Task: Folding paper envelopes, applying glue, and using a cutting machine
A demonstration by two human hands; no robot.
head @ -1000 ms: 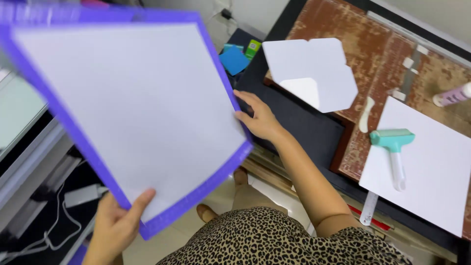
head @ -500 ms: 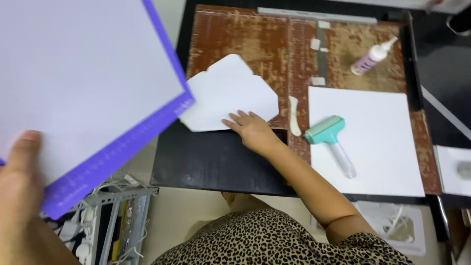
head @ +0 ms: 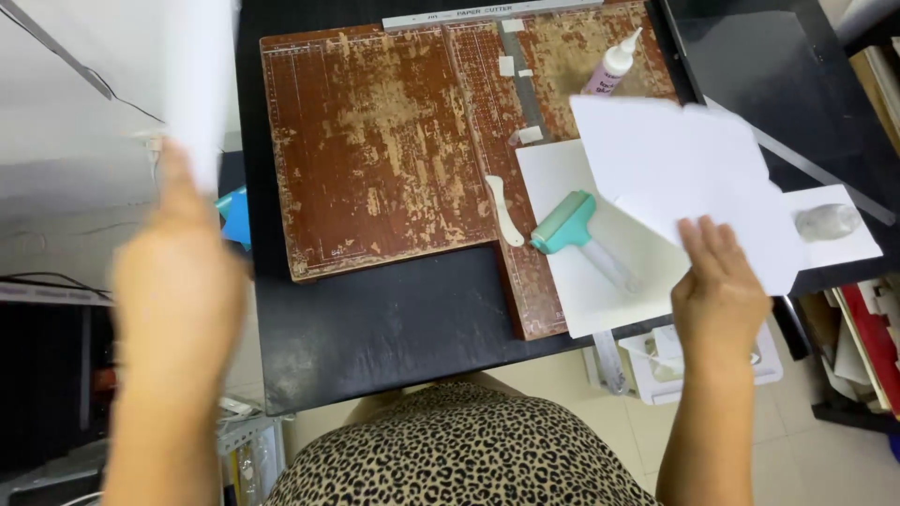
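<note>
Nearest, the right hand [head: 720, 290] holds a white cut-out sheet [head: 689, 183] lifted over the counter [head: 375, 328], its grip closed on the sheet's lower edge, fingers spread behind. Just left of that sheet lies a teal roller [head: 567, 225] on white paper [head: 600, 290]. The blurred left hand [head: 178, 281] pinches a white mat [head: 199, 84], raised left of the worn brown board [head: 375, 141].
</note>
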